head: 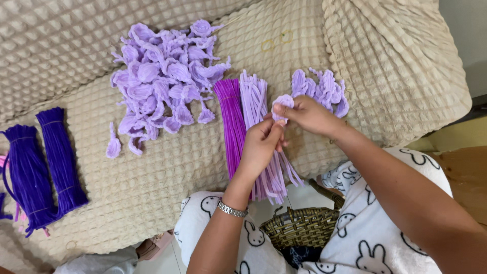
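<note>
Both hands are meeting over the middle of the quilted beige sofa seat (152, 172). The right hand (309, 115) is pinching a small lilac looped petal piece (282, 103) between thumb and fingers, clamped on it, while the left hand (261, 143), wearing a metal wristband (232, 209), is closing its fingertips on the lower edge of the same piece. Directly beneath them a bundle of pale lilac fuzzy stems (264, 147) is lying lengthwise beside a magenta bundle (232, 124), both running toward the seat's front edge. A big heap of finished lilac petals (162, 81) is sitting toward the back of the seat, and a smaller heap (322, 89) is lying just behind the right hand. Two dark purple bundles (43, 162) are resting near the left edge. Open cushion is showing between those bundles and the magenta one. A woven basket (302, 228) is sitting between the knees, below the front edge.
</note>
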